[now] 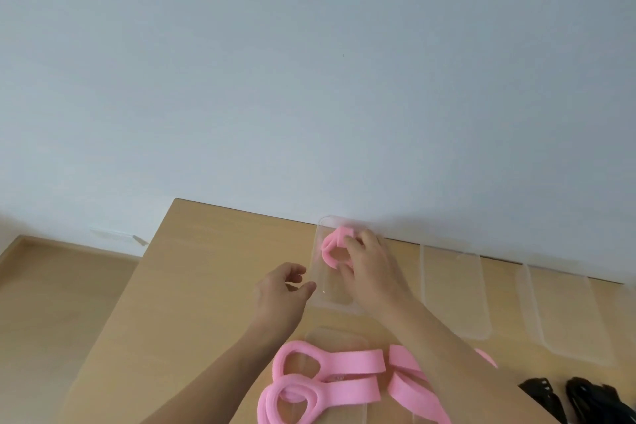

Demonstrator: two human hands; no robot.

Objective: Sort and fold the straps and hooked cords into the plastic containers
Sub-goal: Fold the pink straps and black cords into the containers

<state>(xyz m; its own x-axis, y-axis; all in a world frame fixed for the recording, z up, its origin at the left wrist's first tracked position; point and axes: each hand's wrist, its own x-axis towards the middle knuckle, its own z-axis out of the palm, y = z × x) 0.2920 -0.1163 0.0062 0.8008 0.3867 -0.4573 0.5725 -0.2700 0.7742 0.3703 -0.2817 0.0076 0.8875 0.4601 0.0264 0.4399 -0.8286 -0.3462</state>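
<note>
Nearest the camera, loose pink straps (330, 379) are lying looped on the wooden table (192, 286) at about 6 o'clock, with black cords (585, 401) sitting at 4 o'clock near the lower right corner. The right hand (370, 267) is reaching into the far end of a clear container (330, 293) against the wall (309, 62), its fingers curling over a coiled pink strap (332, 248) inside it, while the left hand (280, 289) is hovering at the container's 9 o'clock side, loosely curled and holding nothing. Two more clear containers (454, 289) are lying at 3 o'clock of the first.
</note>
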